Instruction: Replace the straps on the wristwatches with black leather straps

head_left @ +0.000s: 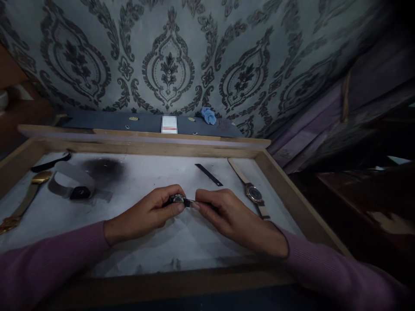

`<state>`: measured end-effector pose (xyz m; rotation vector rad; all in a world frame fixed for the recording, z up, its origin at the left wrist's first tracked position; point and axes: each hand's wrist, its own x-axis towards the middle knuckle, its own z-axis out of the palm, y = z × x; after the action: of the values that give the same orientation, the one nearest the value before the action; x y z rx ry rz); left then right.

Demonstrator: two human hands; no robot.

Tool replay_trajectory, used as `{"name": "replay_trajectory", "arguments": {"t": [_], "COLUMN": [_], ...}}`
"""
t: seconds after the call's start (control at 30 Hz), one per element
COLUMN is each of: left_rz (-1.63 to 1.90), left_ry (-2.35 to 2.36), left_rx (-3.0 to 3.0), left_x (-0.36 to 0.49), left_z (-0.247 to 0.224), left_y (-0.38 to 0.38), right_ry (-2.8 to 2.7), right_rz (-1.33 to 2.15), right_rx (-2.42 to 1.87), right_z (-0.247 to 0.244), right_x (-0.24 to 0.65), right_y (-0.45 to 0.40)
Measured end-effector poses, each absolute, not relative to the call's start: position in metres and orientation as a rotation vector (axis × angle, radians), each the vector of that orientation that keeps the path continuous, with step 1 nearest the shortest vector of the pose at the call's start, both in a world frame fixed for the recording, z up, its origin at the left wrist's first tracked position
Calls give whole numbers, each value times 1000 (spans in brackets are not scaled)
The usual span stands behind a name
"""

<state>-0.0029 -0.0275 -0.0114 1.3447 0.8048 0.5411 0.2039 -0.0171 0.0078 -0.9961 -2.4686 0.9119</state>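
Note:
A small wristwatch [178, 198] with a round face and dark strap is held above the tray's white base, gripped between the thumb and fingers of my left hand [147, 211]. My right hand [227, 216] is closed in a pinch at the watch's right side. A short dark piece with a pale edge [189, 202] shows between its fingertips and the watch; I cannot tell whether it is strap or a tool. Beyond my right hand lies a black flat blade-like strip [208, 175] with a small hole at one end.
A wooden-rimmed tray [155, 149] surrounds the work. On the right lies a watch with a pale strap [253, 193]. At left are a grey-banded smartwatch [80, 192], a gold watch [41, 177] and a black band [52, 163]. Blue crumpled cloth [208, 115] sits behind.

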Motion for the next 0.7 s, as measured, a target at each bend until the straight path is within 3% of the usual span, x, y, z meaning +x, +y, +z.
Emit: {"name": "replay_trajectory", "arguments": {"t": [0.7], "left_rz": [535], "left_ry": [798], "left_rx": [1321], "left_x": [-4], "left_z": [-13], "left_y": [-29], "right_ry": [-2476], "right_rz": [844], "right_rx": [-959], "right_z": [9], "right_x": [203], "right_y": [-18]}}
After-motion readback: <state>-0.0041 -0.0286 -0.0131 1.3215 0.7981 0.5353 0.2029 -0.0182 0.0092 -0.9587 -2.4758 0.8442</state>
